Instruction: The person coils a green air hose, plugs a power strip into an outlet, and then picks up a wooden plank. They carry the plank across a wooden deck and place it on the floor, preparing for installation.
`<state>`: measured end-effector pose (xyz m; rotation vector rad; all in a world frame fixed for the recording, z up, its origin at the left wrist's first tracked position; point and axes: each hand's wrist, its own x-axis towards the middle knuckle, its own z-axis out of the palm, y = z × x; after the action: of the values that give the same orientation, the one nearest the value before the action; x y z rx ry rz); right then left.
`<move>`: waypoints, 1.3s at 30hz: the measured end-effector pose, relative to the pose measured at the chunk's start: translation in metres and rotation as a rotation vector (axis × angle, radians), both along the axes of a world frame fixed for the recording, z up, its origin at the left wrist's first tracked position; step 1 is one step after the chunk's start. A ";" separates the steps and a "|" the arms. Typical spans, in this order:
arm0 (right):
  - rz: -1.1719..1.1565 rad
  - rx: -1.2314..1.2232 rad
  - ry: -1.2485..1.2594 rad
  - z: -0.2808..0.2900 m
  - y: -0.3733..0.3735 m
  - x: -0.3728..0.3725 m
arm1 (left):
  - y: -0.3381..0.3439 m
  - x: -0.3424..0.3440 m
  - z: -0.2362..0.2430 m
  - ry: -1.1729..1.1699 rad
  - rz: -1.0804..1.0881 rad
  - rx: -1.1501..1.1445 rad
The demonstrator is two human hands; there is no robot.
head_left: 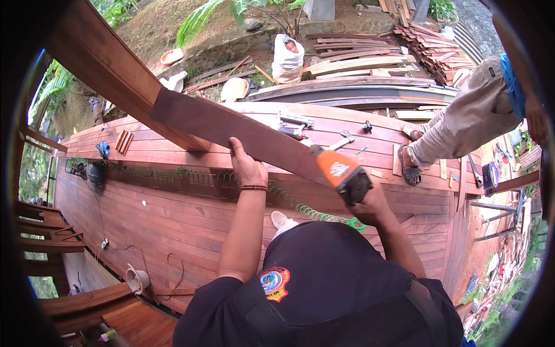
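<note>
A long dark-brown wooden board [231,128] slants across the middle, its far left end against a thick wooden post [110,66]. My left hand [248,166] is closed on the board's lower edge, thumb on the near face. At the board's right end, my right hand [373,203] grips an orange and black nail gun [341,172]. The nail gun's nose is hidden at the board's end. Beside my right hand ends a green coiled air hose [312,213], which runs left across the deck.
On the plank deck [191,202] lie a hammer [342,140], another tool [295,126] and small offcuts. At the right stands another person [462,115] in beige trousers and sandals. Lumber piles [370,55] and a white sack [287,59] are beyond. A bucket [137,279] stands lower left.
</note>
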<state>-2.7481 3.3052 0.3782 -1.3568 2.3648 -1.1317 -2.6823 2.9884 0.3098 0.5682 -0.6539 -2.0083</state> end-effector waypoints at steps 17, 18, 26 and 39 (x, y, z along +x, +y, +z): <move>0.018 0.016 -0.175 -0.011 0.016 -0.005 | 0.082 0.002 0.031 -0.057 -0.140 -0.168; 0.004 -0.041 -0.161 -0.009 0.023 -0.009 | 0.079 0.002 0.030 -0.018 -0.119 -0.168; -0.479 -0.201 -0.201 0.028 0.149 -0.051 | 0.049 0.041 0.011 -0.072 -0.061 -0.203; -0.946 -0.613 -0.305 0.057 0.270 -0.130 | 0.028 0.159 -0.011 -0.264 0.466 -0.255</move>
<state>-2.8785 3.5754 0.4348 0.0069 2.5205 -2.2214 -2.5232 3.0161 0.2987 0.7590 -0.8351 -1.4044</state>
